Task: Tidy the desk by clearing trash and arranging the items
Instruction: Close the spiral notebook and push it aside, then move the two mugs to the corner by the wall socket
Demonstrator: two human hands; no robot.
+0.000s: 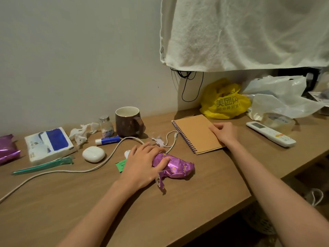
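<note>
- Left hand (pixel 142 163): palm down across the left end of a crumpled purple foil wrapper (pixel 176 169), fingers nearly straight and pressing on it, nothing visibly pinched.
- Purple foil wrapper: on the wooden desk (pixel 195 202), front middle, right end out past the fingers, a torn flap showing below the palm.
- Right hand (pixel 225 132): over the right edge of a kraft spiral notebook (pixel 194 132), thumb on the cover, fingers bent; cannot tell whether gripping the edge or only resting.
- Notebook: closed, flat, spiral to the left, near the wrapper but apart from it.
- Green paper slip (pixel 121 165): partly hidden under the left hand.
- Behind and left of that hand: looping white cable (pixel 71 169), brown mug (pixel 127 122), small capped bottle (pixel 106 126) just beside it, lip balm (pixel 107 140) lying flat, crumpled tissue (pixel 82 133), tissue pack (pixel 48 144), white oval case (pixel 93 154), bundle of green cable ties (pixel 44 165).
- Far right: remote control (pixel 270 133) with a tape roll (pixel 277 123) just behind, yellow plastic bag (pixel 225 102) by the wall.
</note>
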